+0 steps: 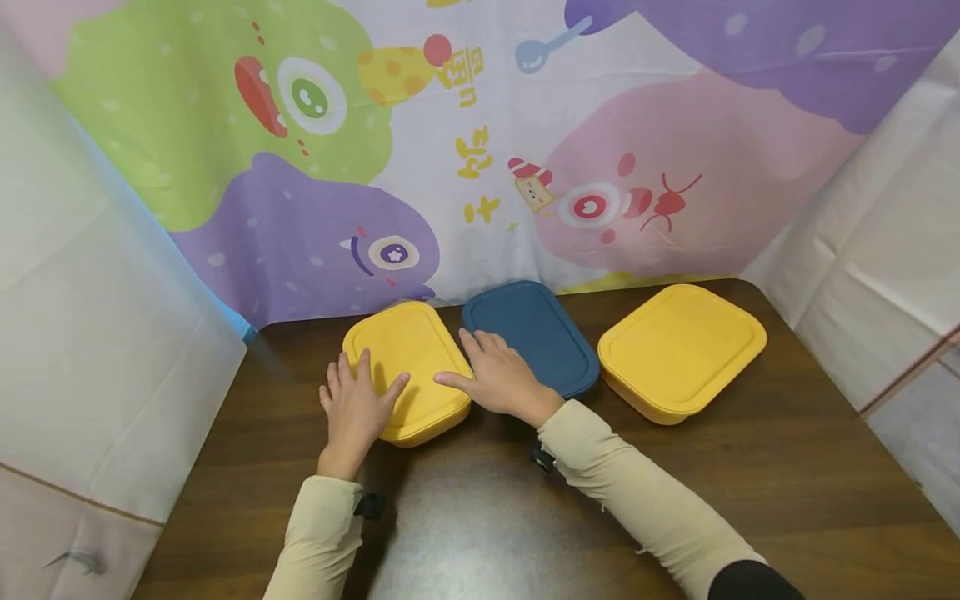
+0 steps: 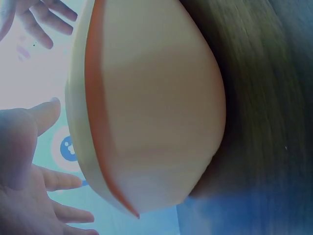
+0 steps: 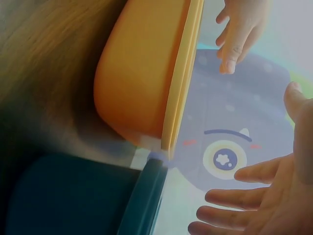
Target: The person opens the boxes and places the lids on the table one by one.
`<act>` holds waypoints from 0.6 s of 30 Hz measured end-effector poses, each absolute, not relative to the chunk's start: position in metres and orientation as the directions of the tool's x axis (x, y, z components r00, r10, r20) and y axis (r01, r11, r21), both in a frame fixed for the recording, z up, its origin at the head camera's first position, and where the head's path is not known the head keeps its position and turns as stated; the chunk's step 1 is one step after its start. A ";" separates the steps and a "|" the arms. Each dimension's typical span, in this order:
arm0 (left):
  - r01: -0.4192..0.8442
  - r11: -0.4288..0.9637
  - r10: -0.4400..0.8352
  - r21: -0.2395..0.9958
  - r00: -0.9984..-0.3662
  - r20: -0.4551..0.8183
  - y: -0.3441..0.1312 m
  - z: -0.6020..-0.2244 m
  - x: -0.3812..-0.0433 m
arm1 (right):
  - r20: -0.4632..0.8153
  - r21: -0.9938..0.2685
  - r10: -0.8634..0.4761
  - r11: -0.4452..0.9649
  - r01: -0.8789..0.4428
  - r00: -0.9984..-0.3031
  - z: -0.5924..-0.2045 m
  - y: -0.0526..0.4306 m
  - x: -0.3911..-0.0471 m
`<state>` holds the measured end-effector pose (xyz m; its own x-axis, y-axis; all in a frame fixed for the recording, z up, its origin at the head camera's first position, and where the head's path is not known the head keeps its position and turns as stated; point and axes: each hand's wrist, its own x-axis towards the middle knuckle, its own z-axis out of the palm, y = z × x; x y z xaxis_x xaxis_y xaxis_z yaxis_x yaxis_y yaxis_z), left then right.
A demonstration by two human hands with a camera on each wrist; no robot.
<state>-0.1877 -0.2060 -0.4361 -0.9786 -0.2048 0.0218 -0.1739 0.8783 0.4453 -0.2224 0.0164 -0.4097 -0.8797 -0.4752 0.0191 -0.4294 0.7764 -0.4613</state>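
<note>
A yellow lidded food container (image 1: 412,350) lies on the left of the table, its lid on. Over its left side is my left hand (image 1: 356,410), fingers spread and nothing held. My right hand (image 1: 501,377) reaches in from the right, also with spread fingers, between this container and a dark blue lidded one (image 1: 536,329). From the left wrist view, the yellow container's side wall (image 2: 156,103) stands beside my left hand (image 2: 22,161), with a gap. In the right wrist view my right hand (image 3: 264,200) is apart from the yellow container (image 3: 142,63) and the blue one (image 3: 73,196).
A second yellow lidded container (image 1: 682,350) sits at the right of the brown wooden table (image 1: 480,517). Behind the table hangs a cartoon-printed cloth (image 1: 495,150), and pale fabric walls (image 1: 97,275) stand at both sides.
</note>
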 end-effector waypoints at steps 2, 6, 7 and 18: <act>-0.179 0.873 -0.208 0.453 -0.978 0.015 -0.208 -0.437 -0.187 | 0.019 -0.461 -0.482 0.773 -0.435 -0.876 -0.410 0.014 -0.223; -0.183 0.867 -0.213 0.463 -0.977 0.012 -0.211 -0.438 -0.186 | 0.023 -0.460 -0.487 0.770 -0.442 -0.873 -0.412 0.010 -0.223; -0.184 0.868 -0.214 0.462 -0.977 0.014 -0.212 -0.439 -0.186 | 0.023 -0.459 -0.489 0.770 -0.443 -0.872 -0.412 0.009 -0.223; -0.200 0.854 -0.224 0.481 -0.975 -0.008 -0.218 -0.444 -0.183 | 0.006 -0.467 -0.510 0.759 -0.454 -0.860 -0.416 0.000 -0.221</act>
<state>-0.1827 -0.2179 -0.4435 -0.9747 -0.2236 -0.0076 -0.1996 0.8538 0.4808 -0.2215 0.0002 -0.4160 -0.8600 -0.5103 0.0057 -0.4536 0.7593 -0.4667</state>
